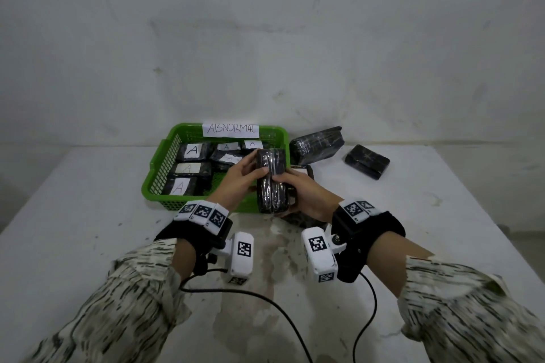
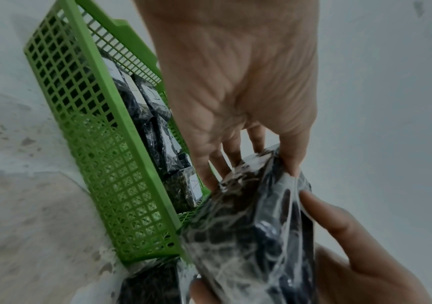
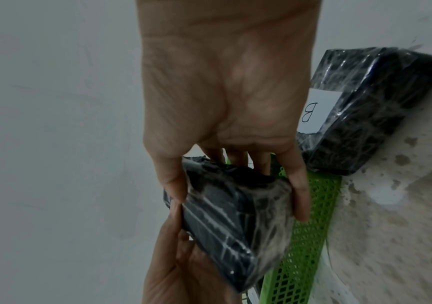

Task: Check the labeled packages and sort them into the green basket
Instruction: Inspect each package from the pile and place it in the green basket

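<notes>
Nearest, two patterned sleeves [image 1: 118,298] and wrist-worn cameras are seen above the pale, stained worktop [image 1: 442,244], with black cables trailing toward the near edge. Just beyond them, a black plastic-wrapped package [image 1: 271,183] is held upright between both hands, above the near right corner of the green basket [image 1: 159,174]. The left hand [image 1: 236,178] is curled round the package's far upper part, thumb on one face and fingers on the other; the right hand [image 1: 303,194] is curled round its lower near part. No label can be made out on the faces shown.

Under the right hand, a package marked B [image 3: 360,111] lies on the worktop, touching the basket's right wall. Inside the basket, several black packages with white A labels [image 1: 191,150] are laid flat. On its far rim, a paper sign reading ABNORMAL [image 1: 230,129] is fixed. To the far right, two more wrapped packages [image 1: 367,165] lie on the worktop.
</notes>
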A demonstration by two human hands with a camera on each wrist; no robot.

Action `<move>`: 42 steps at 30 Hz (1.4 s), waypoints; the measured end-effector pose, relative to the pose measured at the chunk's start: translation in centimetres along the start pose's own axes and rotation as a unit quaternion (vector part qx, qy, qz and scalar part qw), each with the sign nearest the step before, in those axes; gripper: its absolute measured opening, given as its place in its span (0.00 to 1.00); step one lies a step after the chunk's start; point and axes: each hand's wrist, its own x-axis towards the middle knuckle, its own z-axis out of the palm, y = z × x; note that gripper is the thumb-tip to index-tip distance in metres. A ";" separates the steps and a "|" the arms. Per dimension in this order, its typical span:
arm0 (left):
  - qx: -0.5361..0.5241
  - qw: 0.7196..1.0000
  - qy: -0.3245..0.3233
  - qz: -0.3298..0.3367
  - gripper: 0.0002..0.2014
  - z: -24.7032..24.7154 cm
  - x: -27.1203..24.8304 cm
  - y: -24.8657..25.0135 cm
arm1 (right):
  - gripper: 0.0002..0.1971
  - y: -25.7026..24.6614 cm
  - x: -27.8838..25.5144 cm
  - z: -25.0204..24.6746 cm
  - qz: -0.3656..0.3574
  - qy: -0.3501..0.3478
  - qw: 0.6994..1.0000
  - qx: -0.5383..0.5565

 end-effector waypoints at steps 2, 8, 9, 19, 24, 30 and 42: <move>-0.014 1.000 0.005 -0.003 0.30 -0.2 -0.1 0.0 | 0.18 0.1 -0.1 0.0 -0.005 -0.004 1.000 -0.002; -0.020 1.000 0.010 0.007 0.32 0.2 -0.5 -0.8 | 0.20 -0.1 0.1 -0.1 -0.015 -0.013 1.000 -0.001; -0.030 0.999 0.014 0.007 0.32 0.3 -0.4 -0.8 | 0.22 -0.1 -0.1 -0.1 -0.017 -0.023 1.000 -0.007; -0.045 0.999 0.021 0.005 0.34 0.0 -0.6 -1.4 | 0.29 -0.2 -0.6 0.4 -0.051 -0.007 0.997 -0.052; -0.009 0.999 0.032 0.004 0.36 -0.6 -0.3 -1.6 | 0.34 0.2 -0.2 1.0 -0.093 0.016 0.992 -0.080; 0.117 0.982 0.124 0.078 0.24 -0.8 -0.1 -1.6 | 0.31 -0.4 -0.5 1.1 -0.107 0.035 0.991 -0.068; -0.030 0.998 0.056 -0.026 0.25 -0.4 0.3 -1.0 | 0.04 -0.7 -0.2 0.5 -0.150 0.095 0.980 -0.087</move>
